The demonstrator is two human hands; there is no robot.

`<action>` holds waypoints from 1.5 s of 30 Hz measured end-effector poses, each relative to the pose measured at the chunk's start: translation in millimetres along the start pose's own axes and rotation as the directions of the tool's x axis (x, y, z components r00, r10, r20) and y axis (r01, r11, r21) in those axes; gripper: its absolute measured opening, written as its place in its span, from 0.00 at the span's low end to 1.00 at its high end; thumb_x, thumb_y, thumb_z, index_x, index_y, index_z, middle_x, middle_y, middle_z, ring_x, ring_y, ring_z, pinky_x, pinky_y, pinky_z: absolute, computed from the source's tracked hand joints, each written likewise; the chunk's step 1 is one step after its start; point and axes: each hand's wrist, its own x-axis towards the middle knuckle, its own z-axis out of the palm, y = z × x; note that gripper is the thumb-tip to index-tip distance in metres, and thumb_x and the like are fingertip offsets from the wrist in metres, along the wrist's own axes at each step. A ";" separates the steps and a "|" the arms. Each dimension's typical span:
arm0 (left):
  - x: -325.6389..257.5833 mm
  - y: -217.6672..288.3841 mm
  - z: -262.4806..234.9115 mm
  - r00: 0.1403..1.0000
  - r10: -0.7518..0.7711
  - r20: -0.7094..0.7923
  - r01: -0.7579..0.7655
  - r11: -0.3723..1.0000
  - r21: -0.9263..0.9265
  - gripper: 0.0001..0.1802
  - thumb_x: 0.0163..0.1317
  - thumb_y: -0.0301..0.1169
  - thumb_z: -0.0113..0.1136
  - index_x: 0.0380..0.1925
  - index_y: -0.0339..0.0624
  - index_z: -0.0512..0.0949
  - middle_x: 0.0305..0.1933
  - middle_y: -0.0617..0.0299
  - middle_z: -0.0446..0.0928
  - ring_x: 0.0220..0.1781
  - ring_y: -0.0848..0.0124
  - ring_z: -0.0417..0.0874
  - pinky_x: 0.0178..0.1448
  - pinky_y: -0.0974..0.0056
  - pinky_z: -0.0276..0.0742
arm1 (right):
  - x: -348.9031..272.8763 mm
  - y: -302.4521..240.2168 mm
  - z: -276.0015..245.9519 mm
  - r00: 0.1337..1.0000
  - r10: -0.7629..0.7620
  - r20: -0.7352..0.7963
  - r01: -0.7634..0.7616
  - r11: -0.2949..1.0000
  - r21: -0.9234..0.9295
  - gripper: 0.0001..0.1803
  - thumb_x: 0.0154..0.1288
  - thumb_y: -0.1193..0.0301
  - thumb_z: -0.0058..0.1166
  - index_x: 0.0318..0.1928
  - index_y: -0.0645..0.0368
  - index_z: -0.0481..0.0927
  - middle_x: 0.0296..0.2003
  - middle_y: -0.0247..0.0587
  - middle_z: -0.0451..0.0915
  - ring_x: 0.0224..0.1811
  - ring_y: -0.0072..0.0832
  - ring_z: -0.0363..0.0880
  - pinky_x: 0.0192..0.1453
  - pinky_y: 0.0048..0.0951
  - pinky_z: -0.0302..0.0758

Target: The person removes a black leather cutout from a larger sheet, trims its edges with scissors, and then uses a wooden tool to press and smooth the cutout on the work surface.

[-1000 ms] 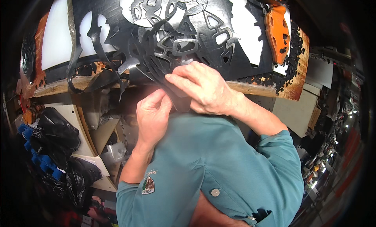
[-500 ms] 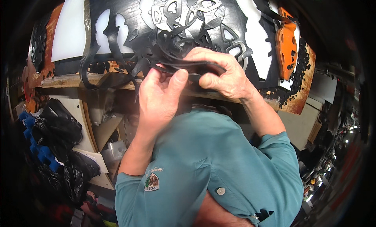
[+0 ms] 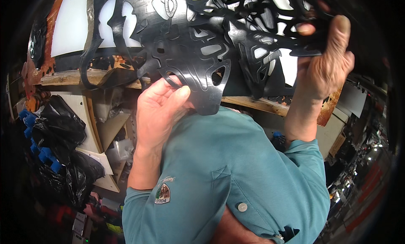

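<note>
Evidently pinching black pad [image 3: 209, 101] with left fingers [image 3: 183, 92]; gripping black webbing [image 3: 291, 42] with right fingers [image 3: 339, 28], well apart. Best to support both evenly between fingers, untwisted.

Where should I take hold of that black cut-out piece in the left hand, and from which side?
I'd grip the black cut-out piece by its lower tab, coming from the near side. That end is unbroken and points that way, whereas the part above is cut through. The left hand pinches the left edge, so the tab looks free.
</note>
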 end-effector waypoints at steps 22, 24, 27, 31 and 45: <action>-6.6 -16.2 17.2 0.979 0.160 -0.127 -0.179 0.971 -0.158 0.11 0.70 0.18 0.65 0.50 0.34 0.81 0.51 0.56 0.86 0.53 0.71 0.87 0.60 0.67 0.83 | -32.2 40.0 30.3 0.345 0.019 0.938 0.519 0.829 -0.207 0.24 0.59 0.71 0.74 0.54 0.66 0.82 0.40 0.47 0.83 0.37 0.42 0.85 0.39 0.36 0.84; -5.8 -16.5 14.9 0.973 0.191 -0.130 -0.201 0.977 -0.069 0.10 0.71 0.21 0.64 0.51 0.35 0.81 0.49 0.58 0.86 0.48 0.74 0.86 0.56 0.67 0.82 | -34.1 37.9 35.6 0.342 0.092 0.935 0.478 0.840 -0.257 0.20 0.61 0.72 0.73 0.51 0.66 0.83 0.38 0.46 0.82 0.35 0.41 0.85 0.37 0.36 0.83; -3.4 -15.4 10.9 0.967 0.210 -0.147 -0.214 0.977 -0.006 0.08 0.71 0.20 0.64 0.48 0.34 0.81 0.50 0.56 0.86 0.49 0.73 0.87 0.56 0.67 0.83 | -40.2 36.7 43.0 0.399 0.099 0.911 0.474 0.829 -0.298 0.15 0.62 0.74 0.71 0.47 0.66 0.82 0.35 0.45 0.81 0.31 0.40 0.84 0.33 0.37 0.82; -1.9 -15.3 10.9 0.960 0.249 -0.127 -0.252 0.968 -0.010 0.07 0.72 0.19 0.64 0.47 0.32 0.80 0.49 0.53 0.86 0.50 0.72 0.87 0.55 0.67 0.85 | -44.5 40.5 46.7 0.452 0.074 0.889 0.477 0.822 -0.311 0.13 0.62 0.76 0.69 0.45 0.66 0.81 0.32 0.45 0.80 0.29 0.41 0.83 0.30 0.37 0.80; -11.7 -7.0 14.6 0.970 0.137 -0.202 -0.130 0.990 0.049 0.07 0.73 0.22 0.62 0.48 0.33 0.79 0.45 0.57 0.86 0.48 0.74 0.87 0.52 0.68 0.85 | -35.1 10.7 35.9 0.615 -0.285 0.735 0.664 0.690 -0.289 0.15 0.66 0.71 0.69 0.48 0.69 0.84 0.35 0.46 0.86 0.31 0.31 0.86 0.33 0.29 0.82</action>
